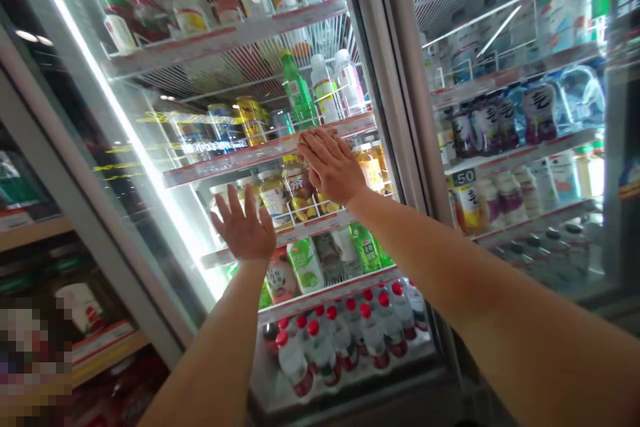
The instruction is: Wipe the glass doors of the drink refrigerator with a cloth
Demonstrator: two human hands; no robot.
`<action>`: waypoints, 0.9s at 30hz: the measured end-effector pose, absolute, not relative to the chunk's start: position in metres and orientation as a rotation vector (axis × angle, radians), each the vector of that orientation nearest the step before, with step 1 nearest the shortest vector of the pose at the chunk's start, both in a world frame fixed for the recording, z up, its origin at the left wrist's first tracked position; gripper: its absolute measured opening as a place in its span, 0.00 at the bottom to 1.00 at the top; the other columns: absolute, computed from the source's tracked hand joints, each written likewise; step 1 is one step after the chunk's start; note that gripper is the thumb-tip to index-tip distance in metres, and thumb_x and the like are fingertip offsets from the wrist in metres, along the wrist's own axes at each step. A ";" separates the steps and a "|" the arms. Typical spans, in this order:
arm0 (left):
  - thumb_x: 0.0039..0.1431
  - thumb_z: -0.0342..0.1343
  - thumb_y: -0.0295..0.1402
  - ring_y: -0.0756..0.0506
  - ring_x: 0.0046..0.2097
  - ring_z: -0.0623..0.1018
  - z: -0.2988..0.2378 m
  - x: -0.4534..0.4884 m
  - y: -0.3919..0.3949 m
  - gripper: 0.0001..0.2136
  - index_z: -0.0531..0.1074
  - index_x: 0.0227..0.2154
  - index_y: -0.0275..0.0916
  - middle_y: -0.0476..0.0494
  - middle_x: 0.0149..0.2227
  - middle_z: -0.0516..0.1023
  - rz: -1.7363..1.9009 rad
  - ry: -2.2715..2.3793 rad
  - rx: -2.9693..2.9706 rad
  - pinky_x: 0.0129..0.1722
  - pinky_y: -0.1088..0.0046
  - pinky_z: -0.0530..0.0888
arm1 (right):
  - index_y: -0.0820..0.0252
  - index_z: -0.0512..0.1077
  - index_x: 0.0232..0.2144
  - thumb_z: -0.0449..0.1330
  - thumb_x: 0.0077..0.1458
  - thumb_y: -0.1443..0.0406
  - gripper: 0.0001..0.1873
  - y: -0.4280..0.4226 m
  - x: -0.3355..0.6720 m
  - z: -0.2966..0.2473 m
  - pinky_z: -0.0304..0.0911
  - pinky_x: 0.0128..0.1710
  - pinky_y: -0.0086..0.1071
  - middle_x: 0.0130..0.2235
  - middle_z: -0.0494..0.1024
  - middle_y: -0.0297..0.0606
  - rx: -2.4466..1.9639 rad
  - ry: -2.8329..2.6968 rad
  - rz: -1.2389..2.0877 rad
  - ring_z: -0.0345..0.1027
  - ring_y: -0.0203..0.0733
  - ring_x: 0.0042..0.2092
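My left hand (246, 227) is raised before the lit drinks cooler, its fingers spread and nothing in it. Behind it stand jars and bottles on the middle shelf, among them a bottle with a pale label (274, 199). My right hand (333, 165) is stretched flat, fingers together, over the red-and-white shelf edge (270, 150); whether it touches the edge I cannot tell. Just above that hand is a green bottle (299, 90), tilted in view. Below it sits a brown tea bottle (300, 190), partly covered by my fingers.
Several red-capped water bottles (340, 333) fill the cooler's bottom. Green and pink cartons (305, 263) stand one shelf up. A metal door frame (400, 80) divides this cooler from another (510, 167) on the right. Wooden shelves with goods (107, 347) are at left.
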State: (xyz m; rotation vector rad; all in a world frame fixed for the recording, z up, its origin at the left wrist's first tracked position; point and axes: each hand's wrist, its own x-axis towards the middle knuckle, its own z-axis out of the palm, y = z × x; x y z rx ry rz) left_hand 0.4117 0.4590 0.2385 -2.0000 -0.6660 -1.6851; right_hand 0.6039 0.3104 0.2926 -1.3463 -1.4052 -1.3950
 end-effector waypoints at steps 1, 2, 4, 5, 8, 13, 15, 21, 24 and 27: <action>0.70 0.44 0.38 0.37 0.75 0.41 0.239 0.412 0.458 0.28 0.53 0.71 0.40 0.39 0.75 0.46 -1.686 -0.663 -2.007 0.72 0.45 0.40 | 0.60 0.60 0.68 0.51 0.65 0.68 0.30 0.310 0.604 0.290 0.36 0.73 0.56 0.72 0.57 0.41 -1.345 -1.456 -1.414 0.42 0.55 0.74; 0.70 0.44 0.38 0.36 0.75 0.42 0.239 0.412 0.457 0.28 0.54 0.71 0.39 0.38 0.75 0.46 -1.688 -0.657 -2.014 0.72 0.45 0.40 | 0.60 0.60 0.68 0.52 0.64 0.67 0.31 0.310 0.605 0.287 0.37 0.73 0.56 0.72 0.58 0.41 -1.331 -1.575 -1.452 0.43 0.55 0.74; 0.70 0.45 0.37 0.34 0.75 0.43 0.239 0.412 0.457 0.28 0.55 0.71 0.38 0.37 0.74 0.47 -1.697 -0.646 -2.009 0.72 0.44 0.42 | 0.59 0.62 0.67 0.55 0.63 0.65 0.30 0.309 0.607 0.283 0.39 0.73 0.54 0.71 0.60 0.37 -1.261 -1.932 -1.542 0.46 0.54 0.73; 0.70 0.45 0.37 0.34 0.75 0.44 0.239 0.412 0.457 0.28 0.55 0.70 0.38 0.37 0.74 0.48 -1.702 -0.639 -1.998 0.72 0.44 0.42 | 0.58 0.63 0.66 0.55 0.63 0.64 0.29 0.308 0.608 0.281 0.40 0.73 0.52 0.71 0.61 0.36 -1.216 -2.094 -1.572 0.47 0.53 0.73; 0.70 0.45 0.38 0.34 0.75 0.46 0.238 0.412 0.460 0.28 0.56 0.70 0.39 0.38 0.74 0.49 -1.711 -0.625 -1.961 0.72 0.44 0.44 | 0.59 0.63 0.66 0.55 0.64 0.64 0.29 0.308 0.607 0.278 0.43 0.73 0.50 0.70 0.62 0.36 -1.186 -2.180 -1.593 0.50 0.49 0.72; 0.69 0.46 0.38 0.34 0.75 0.44 0.238 0.412 0.461 0.28 0.57 0.70 0.39 0.38 0.74 0.49 -1.743 -0.615 -2.033 0.72 0.43 0.41 | 0.60 0.64 0.66 0.51 0.65 0.68 0.28 0.311 0.601 0.276 0.42 0.73 0.50 0.69 0.64 0.39 -1.277 -1.483 -1.453 0.50 0.48 0.72; 0.69 0.45 0.38 0.34 0.75 0.42 0.239 0.412 0.459 0.28 0.57 0.70 0.39 0.38 0.74 0.48 -1.757 -0.606 -2.068 0.72 0.43 0.39 | 0.59 0.64 0.66 0.51 0.65 0.68 0.28 0.311 0.600 0.275 0.41 0.73 0.51 0.70 0.63 0.39 -1.285 -1.405 -1.411 0.47 0.49 0.73; 0.70 0.45 0.38 0.35 0.75 0.43 0.238 0.412 0.457 0.28 0.56 0.70 0.39 0.38 0.74 0.47 -1.757 -0.608 -2.045 0.72 0.43 0.40 | 0.60 0.63 0.66 0.55 0.63 0.64 0.30 0.311 0.604 0.270 0.44 0.72 0.53 0.70 0.62 0.38 -1.212 -1.961 -1.566 0.50 0.52 0.72; 0.70 0.45 0.38 0.35 0.75 0.44 0.237 0.412 0.458 0.28 0.56 0.70 0.39 0.38 0.74 0.48 -1.737 -0.613 -2.009 0.72 0.43 0.42 | 0.60 0.62 0.67 0.53 0.65 0.65 0.29 0.313 0.603 0.268 0.44 0.72 0.51 0.70 0.62 0.39 -1.215 -1.913 -1.560 0.51 0.50 0.72; 0.69 0.46 0.38 0.35 0.75 0.44 0.237 0.413 0.460 0.28 0.57 0.70 0.39 0.37 0.74 0.49 -1.732 -0.625 -1.987 0.72 0.43 0.43 | 0.60 0.59 0.69 0.49 0.67 0.67 0.29 0.315 0.599 0.268 0.42 0.73 0.51 0.71 0.61 0.40 -1.286 -1.621 -1.454 0.47 0.49 0.73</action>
